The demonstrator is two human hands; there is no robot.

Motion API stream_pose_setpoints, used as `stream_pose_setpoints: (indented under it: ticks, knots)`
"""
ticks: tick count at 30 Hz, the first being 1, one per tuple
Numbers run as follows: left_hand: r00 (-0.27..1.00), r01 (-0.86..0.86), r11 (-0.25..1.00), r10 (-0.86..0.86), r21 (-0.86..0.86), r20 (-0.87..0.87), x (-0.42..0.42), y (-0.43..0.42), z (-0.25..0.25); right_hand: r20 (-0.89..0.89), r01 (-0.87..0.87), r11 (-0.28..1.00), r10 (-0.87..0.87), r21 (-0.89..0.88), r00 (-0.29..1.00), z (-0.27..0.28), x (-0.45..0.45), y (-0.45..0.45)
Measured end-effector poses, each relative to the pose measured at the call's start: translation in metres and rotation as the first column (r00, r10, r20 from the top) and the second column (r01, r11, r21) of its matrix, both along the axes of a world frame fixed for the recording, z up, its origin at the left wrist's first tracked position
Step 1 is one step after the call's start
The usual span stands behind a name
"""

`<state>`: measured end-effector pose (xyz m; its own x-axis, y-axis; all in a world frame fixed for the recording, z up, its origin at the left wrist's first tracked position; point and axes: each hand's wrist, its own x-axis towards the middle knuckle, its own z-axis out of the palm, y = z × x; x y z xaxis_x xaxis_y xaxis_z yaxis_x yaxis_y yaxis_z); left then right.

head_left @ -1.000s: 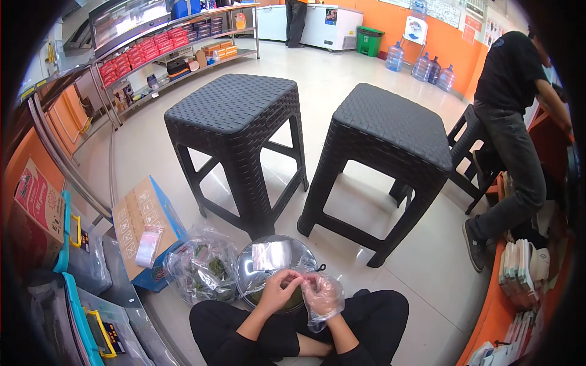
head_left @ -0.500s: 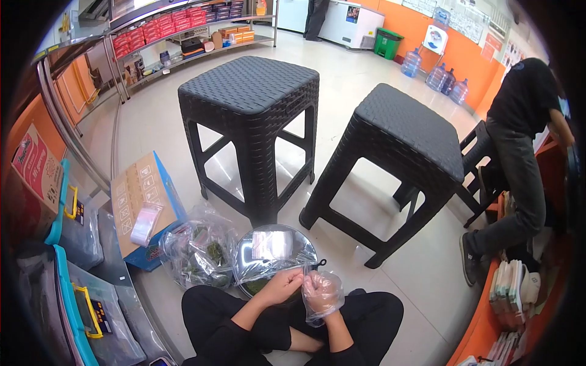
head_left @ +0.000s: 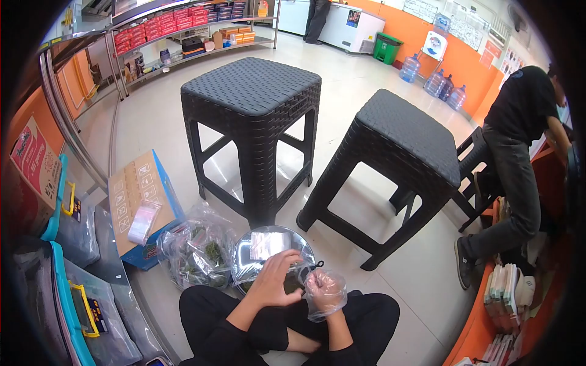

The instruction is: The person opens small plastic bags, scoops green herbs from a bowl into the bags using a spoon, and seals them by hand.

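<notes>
Left hand (head_left: 273, 282): fingers wide. Right hand (head_left: 323, 289): fingers curled, can't tell if holding; plastic glove (head_left: 334, 299) could slip, fitting loosely.

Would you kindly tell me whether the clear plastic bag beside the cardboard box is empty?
It is not empty: green material shows through the clear plastic bag, though I cannot tell how full.

The round container (head_left: 246, 255) is partly hidden.
</notes>
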<state>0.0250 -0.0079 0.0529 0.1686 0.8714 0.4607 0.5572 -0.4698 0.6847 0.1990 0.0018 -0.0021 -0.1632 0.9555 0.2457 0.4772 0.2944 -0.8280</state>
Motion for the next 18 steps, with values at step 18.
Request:
stream_pose_setpoints:
  ticks: [18]
  knots:
    - [0.997, 0.036, 0.999, -0.034, 0.032, -0.068, 0.001, 0.007, -0.032, 0.277, -0.116, 0.975, 0.06, 0.187, 0.959, 0.054, -0.024, -0.025]
